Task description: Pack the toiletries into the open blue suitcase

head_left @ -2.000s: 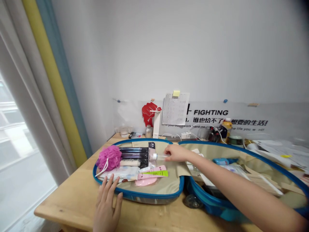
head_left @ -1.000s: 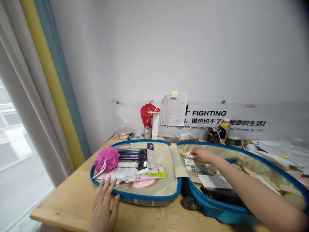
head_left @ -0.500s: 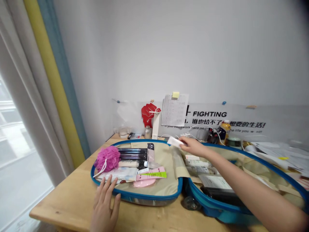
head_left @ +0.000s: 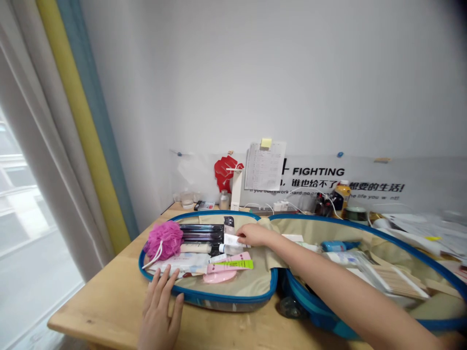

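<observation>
An open blue suitcase (head_left: 239,294) with beige lining lies across the wooden desk. My right hand (head_left: 253,235) is over its left half, closed on a small white box (head_left: 232,240) just above the packed things. Around it lie dark slim packages (head_left: 202,232), a clear bottle with a white cap (head_left: 233,249), a pink and green tube (head_left: 231,264) and a pink oval item (head_left: 219,277). My left hand (head_left: 161,301), fingers spread, rests at the suitcase's front left edge, near a white packet (head_left: 186,262) and a pink bath puff (head_left: 164,240).
The suitcase's right half holds a blue tube (head_left: 333,246), a pack of thin sticks (head_left: 397,281) and other toiletries, partly behind my right arm. Along the wall stand a glass bottle (head_left: 224,199), a white charger (head_left: 280,205) and a yellow-topped bottle (head_left: 342,194). Papers (head_left: 412,233) lie at right.
My right hand has carried the white box left and down, from above the suitcase's middle to its left half. My left hand has hardly moved.
</observation>
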Demonstrator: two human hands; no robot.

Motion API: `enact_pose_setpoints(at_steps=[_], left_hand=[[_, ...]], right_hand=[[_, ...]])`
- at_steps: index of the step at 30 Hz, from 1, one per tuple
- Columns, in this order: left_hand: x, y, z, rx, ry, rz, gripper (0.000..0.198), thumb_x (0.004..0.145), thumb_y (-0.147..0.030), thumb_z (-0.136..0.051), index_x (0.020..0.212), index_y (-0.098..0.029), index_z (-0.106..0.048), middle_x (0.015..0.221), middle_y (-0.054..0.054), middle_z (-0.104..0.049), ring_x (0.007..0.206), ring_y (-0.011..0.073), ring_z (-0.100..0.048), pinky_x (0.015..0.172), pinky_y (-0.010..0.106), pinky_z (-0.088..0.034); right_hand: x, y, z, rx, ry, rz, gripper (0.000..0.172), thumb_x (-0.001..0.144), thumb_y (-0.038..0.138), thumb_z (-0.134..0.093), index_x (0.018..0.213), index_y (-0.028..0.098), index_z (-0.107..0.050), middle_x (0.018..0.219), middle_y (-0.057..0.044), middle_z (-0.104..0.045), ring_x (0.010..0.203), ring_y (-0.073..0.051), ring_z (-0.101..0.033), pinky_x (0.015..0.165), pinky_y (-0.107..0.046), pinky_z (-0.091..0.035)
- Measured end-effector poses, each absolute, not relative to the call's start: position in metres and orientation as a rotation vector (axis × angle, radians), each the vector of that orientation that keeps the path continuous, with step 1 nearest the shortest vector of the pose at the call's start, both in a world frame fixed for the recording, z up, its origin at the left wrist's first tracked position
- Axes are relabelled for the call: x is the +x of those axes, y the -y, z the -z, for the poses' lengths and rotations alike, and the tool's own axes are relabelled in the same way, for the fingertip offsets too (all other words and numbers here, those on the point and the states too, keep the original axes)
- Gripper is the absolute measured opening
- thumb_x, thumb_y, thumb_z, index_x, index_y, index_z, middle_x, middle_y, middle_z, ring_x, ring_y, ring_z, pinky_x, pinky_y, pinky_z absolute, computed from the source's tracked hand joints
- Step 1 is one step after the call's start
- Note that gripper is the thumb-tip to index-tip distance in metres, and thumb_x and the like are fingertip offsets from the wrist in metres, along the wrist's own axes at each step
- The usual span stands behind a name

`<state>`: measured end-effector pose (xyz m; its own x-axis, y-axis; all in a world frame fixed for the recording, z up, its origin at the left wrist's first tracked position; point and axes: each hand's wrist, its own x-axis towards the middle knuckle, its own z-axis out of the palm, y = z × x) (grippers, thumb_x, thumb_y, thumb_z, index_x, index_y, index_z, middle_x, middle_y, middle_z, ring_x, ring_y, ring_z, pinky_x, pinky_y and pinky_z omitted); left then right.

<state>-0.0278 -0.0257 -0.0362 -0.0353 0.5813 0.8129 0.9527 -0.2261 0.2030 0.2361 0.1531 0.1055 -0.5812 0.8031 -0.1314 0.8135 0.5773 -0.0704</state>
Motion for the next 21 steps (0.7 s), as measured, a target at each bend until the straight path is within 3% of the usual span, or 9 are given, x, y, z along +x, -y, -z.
enact_pose_setpoints(at_steps=[9, 21], left_hand=[[-0.028, 0.026, 0.037, -1.827, 1.62, 1.185, 0.05, 0.092, -0.028, -0.043, 0.141, -0.025, -0.038, 0.145, 0.01, -0.046, 0.143, 0.0262, -0.028, 0.112, 0.048, -0.032], [-0.028, 0.025, 0.039, -1.829, 1.656, 1.211, 0.049, 0.092, -0.029, -0.043, 0.14, -0.027, -0.039, 0.143, 0.009, -0.047, 0.143, 0.0272, -0.028, 0.112, 0.05, -0.031]], right_hand=[[0.35, -0.184, -0.143, 1.854, -2.508, 0.035, 0.034, 0.092, 0.041, -0.053, 0.116, 0.018, -0.059, 0.118, -0.007, -0.06, 0.102, -0.017, -0.059, 0.089, -0.04, -0.051], [0.431, -0.179, -0.075, 2.023, -2.289, 0.288, 0.034, 0.09, 0.039, -0.056, 0.116, 0.018, -0.059, 0.118, -0.008, -0.06, 0.101, -0.017, -0.06, 0.086, -0.038, -0.052]])
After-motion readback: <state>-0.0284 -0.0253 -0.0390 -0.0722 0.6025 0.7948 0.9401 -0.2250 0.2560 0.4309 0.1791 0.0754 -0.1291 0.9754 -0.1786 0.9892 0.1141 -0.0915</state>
